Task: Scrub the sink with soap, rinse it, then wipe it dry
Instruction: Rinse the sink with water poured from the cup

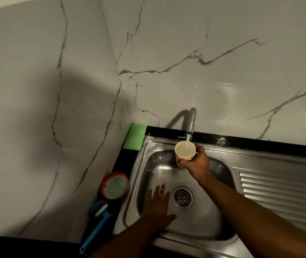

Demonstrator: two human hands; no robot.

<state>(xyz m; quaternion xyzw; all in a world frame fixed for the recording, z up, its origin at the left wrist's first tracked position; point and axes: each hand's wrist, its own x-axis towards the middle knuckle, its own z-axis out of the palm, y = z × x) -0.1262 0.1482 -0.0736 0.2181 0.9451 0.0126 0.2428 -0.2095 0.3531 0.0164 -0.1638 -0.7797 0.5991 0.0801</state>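
Observation:
A stainless steel sink point(210, 228) fills the lower middle, with its round drain point(182, 197) at the centre of the basin. My right hand point(198, 162) grips a white cup with red flower marks point(184, 151) under the tap point(191, 123). A thin stream of water falls from the tap into the cup, which looks nearly full. My left hand point(157, 203) lies flat with straight fingers on the wet basin floor, just left of the drain.
A folded green cloth point(135, 136) lies at the sink's back left corner. On the black counter strip left of the sink stand a red tub of soap point(114, 185) and a blue-handled brush point(97, 222). A ribbed drainboard point(282, 189) extends to the right. Marble walls rise behind.

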